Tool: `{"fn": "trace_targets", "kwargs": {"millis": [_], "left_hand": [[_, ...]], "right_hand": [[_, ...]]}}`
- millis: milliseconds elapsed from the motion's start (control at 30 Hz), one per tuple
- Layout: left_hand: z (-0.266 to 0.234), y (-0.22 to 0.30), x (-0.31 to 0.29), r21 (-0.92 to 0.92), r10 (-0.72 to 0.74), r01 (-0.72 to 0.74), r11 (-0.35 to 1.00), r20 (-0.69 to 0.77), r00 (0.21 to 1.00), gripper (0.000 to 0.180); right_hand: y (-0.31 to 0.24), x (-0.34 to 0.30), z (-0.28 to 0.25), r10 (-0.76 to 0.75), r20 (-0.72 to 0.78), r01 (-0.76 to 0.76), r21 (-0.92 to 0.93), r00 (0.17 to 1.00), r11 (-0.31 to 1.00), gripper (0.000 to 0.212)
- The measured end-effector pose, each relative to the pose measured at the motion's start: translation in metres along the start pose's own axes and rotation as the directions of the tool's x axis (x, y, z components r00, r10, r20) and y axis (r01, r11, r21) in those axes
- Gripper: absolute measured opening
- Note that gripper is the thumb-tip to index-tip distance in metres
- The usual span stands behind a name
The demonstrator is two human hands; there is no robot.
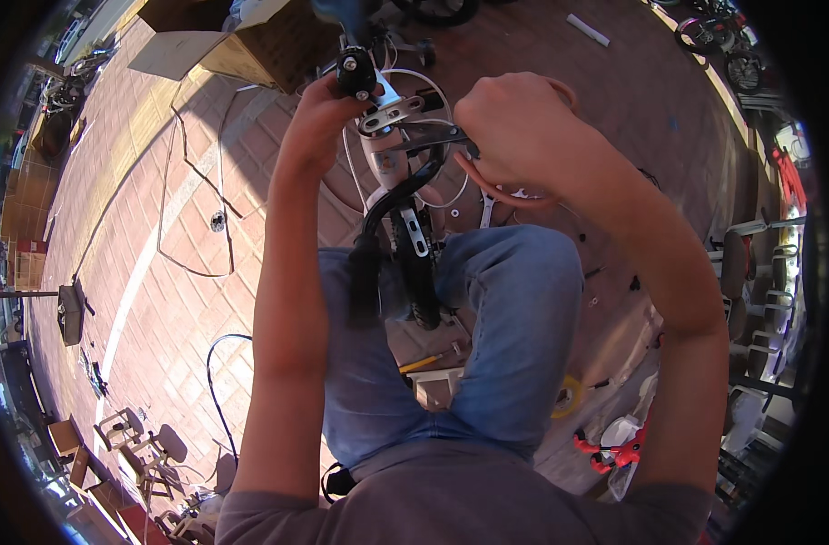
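Note:
Between my knees stands the front end of a small bike [389, 162], with a pale head tube, a silver bracket and a black wheel below it. My left hand [322, 118] is closed around the black and silver stem [355, 73] at its top. In my right hand [513, 127] is a pair of pliers [498, 193] with orange-brown handles. Their dark jaws point left and lie across the front of the head tube, close to the cables. Whether the jaws grip anything I cannot make out. A white cable [440, 86] loops beside the stem, and a black handlebar grip [365, 272] hangs over my left thigh.
An open cardboard box [260, 45] stands at the far left. On the brick paving lie a wrench [487, 211], a yellow-handled tool [421, 363], a roll of yellow tape [569, 397] and loose small parts. Red parts [619, 450] sit at the right, stools [142, 445] at the lower left.

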State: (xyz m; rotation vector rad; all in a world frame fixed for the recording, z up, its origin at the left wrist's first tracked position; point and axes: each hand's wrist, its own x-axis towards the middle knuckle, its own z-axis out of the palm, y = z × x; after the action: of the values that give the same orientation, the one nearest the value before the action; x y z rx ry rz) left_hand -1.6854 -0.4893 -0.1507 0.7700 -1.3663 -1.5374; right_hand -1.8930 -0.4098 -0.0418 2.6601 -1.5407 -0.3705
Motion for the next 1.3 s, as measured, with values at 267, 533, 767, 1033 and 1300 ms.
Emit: {"fn": "trace_targets", "kwargs": {"millis": [267,533,767,1033,1300], "left_hand": [[0.007,0.013,-0.004,0.183,0.000,0.008,0.983,-0.042,0.999,0.026],[0.009,0.016,-0.005,0.266,0.008,0.011,0.964,-0.071,0.997,0.027],[0.006,0.008,0.003,0.221,-0.005,0.012,0.975,-0.033,0.999,0.025],[0.006,0.011,0.000,0.256,0.005,-0.002,0.967,-0.010,1.000,0.021],[0.006,0.010,-0.001,0.283,0.024,-0.015,0.959,-0.031,0.999,0.021]], "right_hand": [[-0.005,0.002,0.005,-0.119,-0.116,0.106,-0.114,0.986,0.988,0.014],[-0.016,-0.010,0.040,0.031,-0.155,-0.017,0.089,0.987,0.996,0.025],[-0.011,-0.014,0.041,0.059,-0.165,-0.052,0.049,0.985,0.997,0.022],[-0.012,-0.013,0.034,0.054,-0.112,-0.053,0.019,0.992,0.998,0.028],[-0.007,-0.007,0.019,-0.050,-0.159,0.039,-0.071,0.986,0.997,0.021]]}}
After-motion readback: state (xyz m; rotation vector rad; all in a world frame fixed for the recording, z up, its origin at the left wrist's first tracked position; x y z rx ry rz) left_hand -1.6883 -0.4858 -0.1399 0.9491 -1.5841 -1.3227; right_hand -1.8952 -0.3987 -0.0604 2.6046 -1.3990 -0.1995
